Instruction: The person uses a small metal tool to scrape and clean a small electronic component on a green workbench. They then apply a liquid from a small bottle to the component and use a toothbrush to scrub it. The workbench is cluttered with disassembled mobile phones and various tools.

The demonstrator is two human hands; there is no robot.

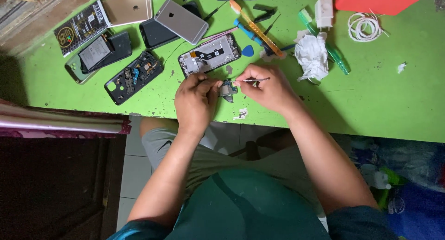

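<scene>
1. A small circuit board (227, 89) sits just above the middle of the frame, at the near edge of the green table (380, 101). It lies between the two hands, and its long side seems to run up and down in the frame, though it is small and partly hidden.
2. The left hand (197, 101) is just to the left of the board. Its fingers are closed on the board's left edge and pinch it in place.
3. The right hand (269, 88) is just to the right of the board. Its fingers are squeezed tight on thin metal tweezers (252, 80).
4. The tweezers lie flat, left to right, and the tip points left, just over the top of the board. I cannot tell if the tip touches it.
5. Both hands are close to the board, but the left one is the one touching it.
6. Both arms come up from the bottom of the frame and bend in toward the middle.
7. Just above the hands lies an opened phone frame (209, 54). A blue pick (248, 50) sits to its right.
8. Farther right is a crumpled white tissue (312, 56).
9. In the upper left are a black phone shell (134, 76) and a silver phone (181, 21), lying back side up.
</scene>
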